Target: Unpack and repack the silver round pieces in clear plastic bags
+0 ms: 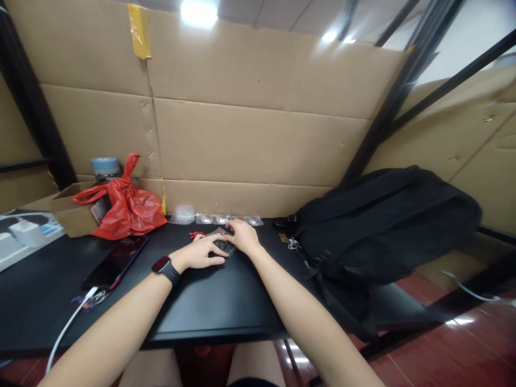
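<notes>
A small clear plastic bag point(230, 248) with something dark inside or under it lies on the black table in front of me. My left hand point(202, 251) rests on its left side, open, fingers spread and thumb apart. From the right, my right hand point(244, 235) reaches over the bag's upper edge, its index finger and thumb bent but apart; its other fingers are partly hidden. Just behind my left fingers sits a small red item point(196, 235), too small to name. Behind both hands runs a row of small clear packets point(207, 219) with round pale contents.
At left are a phone point(115, 262) on a white cable point(66, 328), a tied red plastic bag point(131, 207), a cardboard box point(74, 215) and a power strip point(36, 244). A black backpack point(387, 226) fills the right side. A cardboard wall point(250, 145) stands behind.
</notes>
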Demonstrator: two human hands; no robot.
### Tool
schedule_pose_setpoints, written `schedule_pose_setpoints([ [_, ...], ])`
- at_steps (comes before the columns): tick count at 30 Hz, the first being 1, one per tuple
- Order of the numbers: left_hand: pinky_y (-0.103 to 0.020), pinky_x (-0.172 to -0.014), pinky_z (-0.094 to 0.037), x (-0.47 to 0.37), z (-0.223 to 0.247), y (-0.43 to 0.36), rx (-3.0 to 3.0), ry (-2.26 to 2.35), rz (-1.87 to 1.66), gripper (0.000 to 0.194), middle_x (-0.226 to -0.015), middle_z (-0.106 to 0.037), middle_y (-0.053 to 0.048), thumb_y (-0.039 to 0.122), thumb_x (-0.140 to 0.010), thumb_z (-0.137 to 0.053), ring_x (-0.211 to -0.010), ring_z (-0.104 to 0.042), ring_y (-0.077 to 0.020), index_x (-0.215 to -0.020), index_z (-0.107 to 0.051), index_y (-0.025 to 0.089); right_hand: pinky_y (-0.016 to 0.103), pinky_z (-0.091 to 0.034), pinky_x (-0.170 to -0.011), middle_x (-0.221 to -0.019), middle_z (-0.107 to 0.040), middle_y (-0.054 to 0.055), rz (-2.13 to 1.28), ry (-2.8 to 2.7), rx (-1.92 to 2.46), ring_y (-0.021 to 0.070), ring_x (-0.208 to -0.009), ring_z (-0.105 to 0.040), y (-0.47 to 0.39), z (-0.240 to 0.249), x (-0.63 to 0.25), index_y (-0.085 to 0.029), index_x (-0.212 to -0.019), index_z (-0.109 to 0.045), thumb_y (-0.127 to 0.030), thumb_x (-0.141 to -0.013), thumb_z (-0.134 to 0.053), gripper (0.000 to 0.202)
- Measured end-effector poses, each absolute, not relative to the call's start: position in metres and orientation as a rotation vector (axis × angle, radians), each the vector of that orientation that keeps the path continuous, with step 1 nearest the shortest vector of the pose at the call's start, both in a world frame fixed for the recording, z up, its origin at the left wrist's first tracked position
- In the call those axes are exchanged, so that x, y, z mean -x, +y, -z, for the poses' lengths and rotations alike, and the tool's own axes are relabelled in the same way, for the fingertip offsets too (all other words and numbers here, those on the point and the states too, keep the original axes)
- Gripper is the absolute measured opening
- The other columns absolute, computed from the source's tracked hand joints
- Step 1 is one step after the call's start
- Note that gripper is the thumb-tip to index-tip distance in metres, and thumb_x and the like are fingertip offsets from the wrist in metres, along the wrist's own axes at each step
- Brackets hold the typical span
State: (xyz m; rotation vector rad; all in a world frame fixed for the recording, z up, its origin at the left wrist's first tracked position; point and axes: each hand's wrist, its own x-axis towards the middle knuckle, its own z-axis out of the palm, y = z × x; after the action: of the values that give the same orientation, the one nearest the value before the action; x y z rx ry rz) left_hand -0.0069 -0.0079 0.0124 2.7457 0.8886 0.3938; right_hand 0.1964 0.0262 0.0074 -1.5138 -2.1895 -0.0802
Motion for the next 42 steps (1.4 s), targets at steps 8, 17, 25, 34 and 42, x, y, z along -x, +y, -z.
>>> schedule_pose_setpoints([
  [8, -0.035, -0.09, -0.042, 0.004, -0.017, -0.013, -2.726, 1.144, -0.632, 0.024, -0.105, -0.067, -0.003, 0.018, -0.077, -0.055, -0.101, -0.062, -0.0224, -0.099, -0.062, 0.023, 0.025, -0.045, -0.074, -0.091, -0.068, 0.003, -0.373, -2.389, 1.097, 0.0163, -0.082, -0.061, 0.026, -0.015, -0.216, -0.019, -0.102, -0.071, -0.022, -0.071, -0.079, 0.031],
  [17, -0.046, -0.099, -0.034, 0.004, -0.012, -0.013, -2.731, 1.325, -0.462, 0.05, -0.125, -0.063, -0.007, 0.019, -0.071, -0.054, -0.119, -0.052, -0.0309, -0.119, -0.064, 0.027, 0.028, -0.046, -0.089, -0.099, -0.071, 0.006, -0.417, -2.534, 1.138, 0.0184, -0.093, -0.063, 0.026, -0.021, -0.227, -0.021, -0.098, -0.077, -0.003, -0.083, -0.054, 0.033],
  [25, -0.047, -0.1, -0.033, 0.004, -0.008, -0.011, -2.696, 1.366, -0.478, 0.042, -0.125, -0.064, -0.006, 0.026, -0.077, -0.057, -0.121, -0.051, -0.0309, -0.118, -0.066, 0.029, 0.033, -0.043, -0.095, -0.098, -0.067, 0.007, -0.312, -2.502, 1.121, 0.0204, -0.096, -0.061, 0.031, -0.01, -0.224, -0.021, -0.095, -0.076, -0.017, -0.079, -0.073, 0.017],
  [34, -0.041, -0.09, -0.039, 0.003, -0.011, -0.003, -2.454, 1.612, -0.701, 0.029, -0.106, -0.073, -0.004, 0.039, -0.092, -0.049, -0.106, -0.059, -0.0264, -0.086, -0.073, 0.025, 0.029, -0.044, -0.087, -0.099, -0.07, 0.006, -0.424, -2.39, 1.254, 0.0182, -0.095, -0.062, 0.031, -0.015, -0.223, -0.017, -0.083, -0.074, -0.021, -0.086, -0.064, 0.011],
  [42, -0.047, -0.091, -0.034, -0.004, -0.006, -0.006, -2.483, 1.735, -0.775, 0.035, -0.096, -0.07, -0.009, 0.043, -0.09, -0.052, -0.105, -0.054, -0.031, -0.068, -0.066, 0.02, 0.038, -0.041, -0.087, -0.095, -0.066, 0.008, -0.205, -2.286, 1.523, 0.0245, -0.098, -0.058, 0.021, -0.017, -0.213, -0.017, -0.072, -0.067, -0.026, -0.084, -0.062, 0.015],
])
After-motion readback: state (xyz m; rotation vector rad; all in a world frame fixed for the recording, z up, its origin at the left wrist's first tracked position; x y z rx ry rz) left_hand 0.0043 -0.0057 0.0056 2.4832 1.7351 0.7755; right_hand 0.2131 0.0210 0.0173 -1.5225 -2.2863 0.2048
